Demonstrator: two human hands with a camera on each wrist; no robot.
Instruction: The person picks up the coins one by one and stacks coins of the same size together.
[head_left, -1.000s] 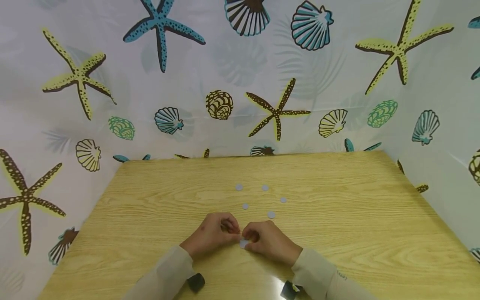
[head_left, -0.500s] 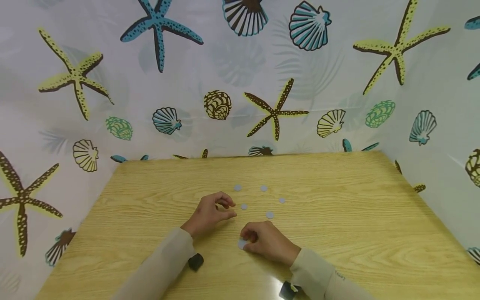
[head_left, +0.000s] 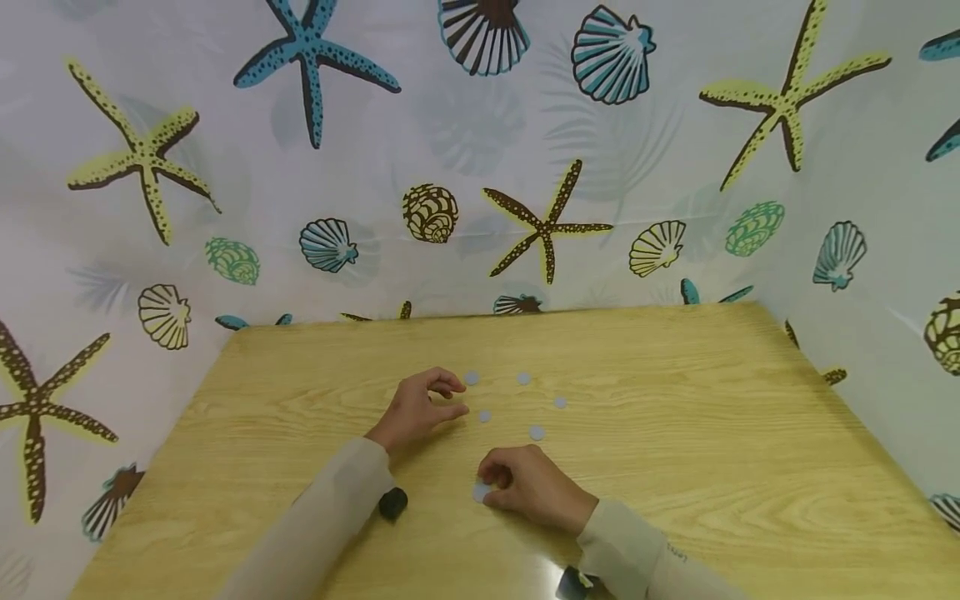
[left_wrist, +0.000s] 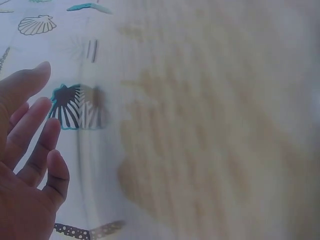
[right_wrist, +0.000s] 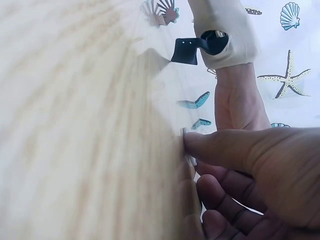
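Note:
My left hand [head_left: 420,407] hovers beside the loose discs, thumb and fingers apart with nothing between them. Closest to its fingertips lie a flat grey round disc [head_left: 472,378] at the back and a smaller grey disc [head_left: 485,416] in front of that. Nearer to me, my right hand [head_left: 534,490] rests on the table with curled fingers, holding a grey disc [head_left: 480,492] between thumb and fingers. In the right wrist view the thumb [right_wrist: 200,145] lies against this disc's thin edge [right_wrist: 184,134], low on the tabletop; the hand partly covers the disc.
More grey discs lie flat on the wooden table [head_left: 712,433]: one at the back [head_left: 523,378], one to the right [head_left: 560,402], and one beyond the right hand [head_left: 536,432]. A shell-and-starfish curtain [head_left: 465,275] borders the table at the back and sides.
My left hand has left the right hand's side and moved forward to the loose discs, its thumb and fingers parting. My right hand has stayed at its disc.

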